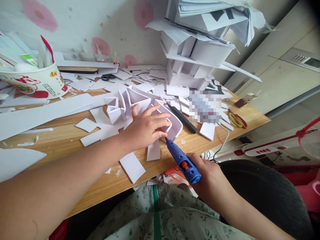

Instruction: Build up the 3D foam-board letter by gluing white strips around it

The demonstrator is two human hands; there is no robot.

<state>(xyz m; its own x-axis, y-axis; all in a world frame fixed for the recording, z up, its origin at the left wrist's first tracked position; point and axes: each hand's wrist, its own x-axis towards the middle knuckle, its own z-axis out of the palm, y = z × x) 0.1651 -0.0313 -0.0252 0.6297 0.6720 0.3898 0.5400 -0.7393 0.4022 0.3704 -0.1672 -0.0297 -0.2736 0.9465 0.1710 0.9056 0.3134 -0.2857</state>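
A white foam-board structure [178, 125] with curved and angled walls lies on the wooden table. Over it rests my left hand [147, 128], fingers spread across its walls, the thumb beside an inner piece. Whether the fingertips pinch a wall is hard to see, but they are apart. My right hand [203, 170] is wrapped round the handle of a blue glue gun [183, 160]. The gun's nozzle meets the structure's near edge, close to my left fingertips. Small white partitions [115, 111] stand at the left end of the structure.
White board scraps [132, 167] lie about the wooden table [105, 180]. A black-handled tool [183, 119] and scissors [237, 120] lie to the right. A paper bucket [35, 83] stands at the left. Behind is a tall white model [190, 63]. A cable [226, 136] hangs over the edge.
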